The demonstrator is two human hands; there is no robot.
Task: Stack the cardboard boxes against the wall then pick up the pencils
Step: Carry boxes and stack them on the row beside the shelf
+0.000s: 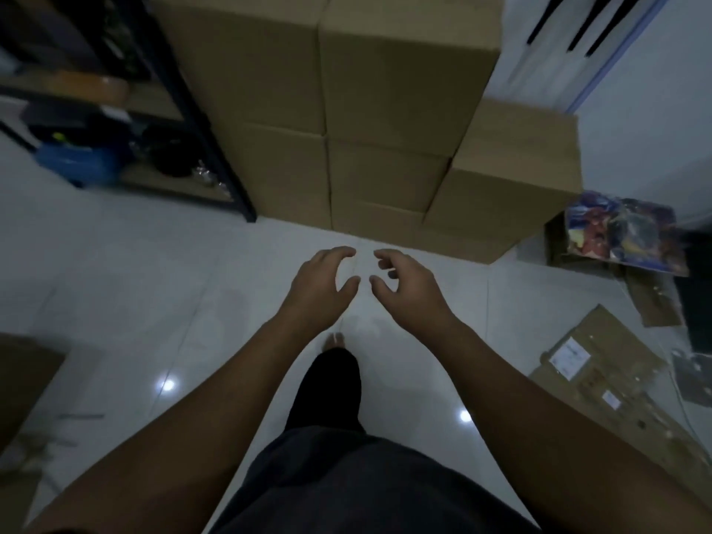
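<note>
Brown cardboard boxes (pixel 385 109) stand stacked in columns against the far wall, with a lower stack (pixel 508 179) at their right. My left hand (pixel 321 287) and my right hand (pixel 408 287) hover side by side over the white floor in front of the stacks. Their fingers are loosely curved and hold nothing. Both hands are well short of the boxes. Thin grey sticks that may be pencils (pixel 79 417) lie on the floor at the lower left; blur hides their detail.
A dark metal shelf (pixel 185 109) with assorted items stands left of the boxes. Flattened cardboard (pixel 601 371) and a colourful package (pixel 624 233) lie on the floor at right. Another cardboard box edge (pixel 23 379) shows at the left. My leg and foot (pixel 335 375) are below my hands.
</note>
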